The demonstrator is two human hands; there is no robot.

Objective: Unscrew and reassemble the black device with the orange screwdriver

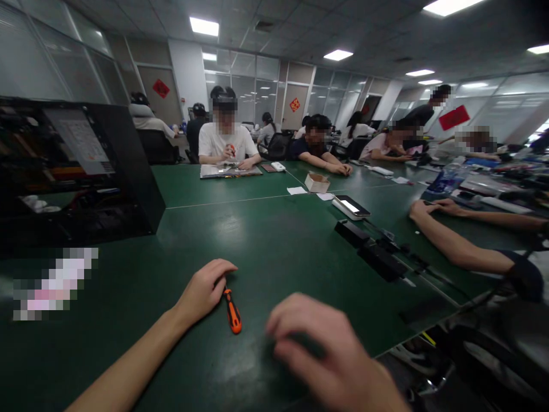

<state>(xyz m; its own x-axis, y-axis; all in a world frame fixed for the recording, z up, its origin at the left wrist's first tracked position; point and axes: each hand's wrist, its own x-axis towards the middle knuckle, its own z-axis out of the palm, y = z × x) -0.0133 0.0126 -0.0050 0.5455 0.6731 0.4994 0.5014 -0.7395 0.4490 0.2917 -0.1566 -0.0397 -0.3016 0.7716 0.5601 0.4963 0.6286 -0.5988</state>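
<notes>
A screwdriver [233,315] with an orange and black handle lies on the green table [193,229], its handle toward me. My left hand [207,286] rests at the shaft end, fingers stretched to the right and thumb beside the shaft. The tip is hidden by this hand, and I cannot tell whether the thumb touches the shaft. To the right of the handle, apart from it, hovers my right hand [317,343], blurred by motion. Its fingers are loosely bent, with a gap between them and the thumb, and nothing shows in it.
An open black computer case [137,171] stands at the left. Black power adapters [377,257] with cables, a white device with a screen [351,207] and a small box [317,182] lie beyond my right hand. A co-worker's forearms [454,240] rest at the right; others sit opposite.
</notes>
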